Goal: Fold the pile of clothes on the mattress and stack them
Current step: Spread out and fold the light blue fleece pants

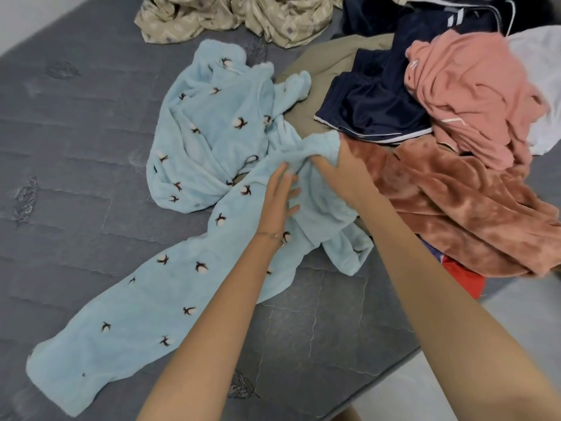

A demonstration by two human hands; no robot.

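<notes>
A light blue fleece garment (212, 138) with small dark flower prints lies on the grey mattress (76, 153). One long part of it stretches toward the near left corner, and the rest is crumpled in the middle. The left hand (280, 202) rests flat on the blue fabric with its fingers straight and a little apart; a thin bracelet (270, 235) is on its wrist. The right hand (343, 174), just to the right of it, holds a bunched fold of the same garment. Its thumb lies on top of the fabric and its other fingers are hidden under the fold. The pile of clothes is on the right side of the mattress: a brown plush garment (455, 214) touches the right hand, and farther away are navy shorts (373, 107), a pink garment (470, 92), a khaki cloth (315, 62) and a white cloth (540, 71). A red item (461, 275) shows under the near edge of the brown one. A beige patterned fabric (236, 16) lies crumpled at the far edge.
</notes>
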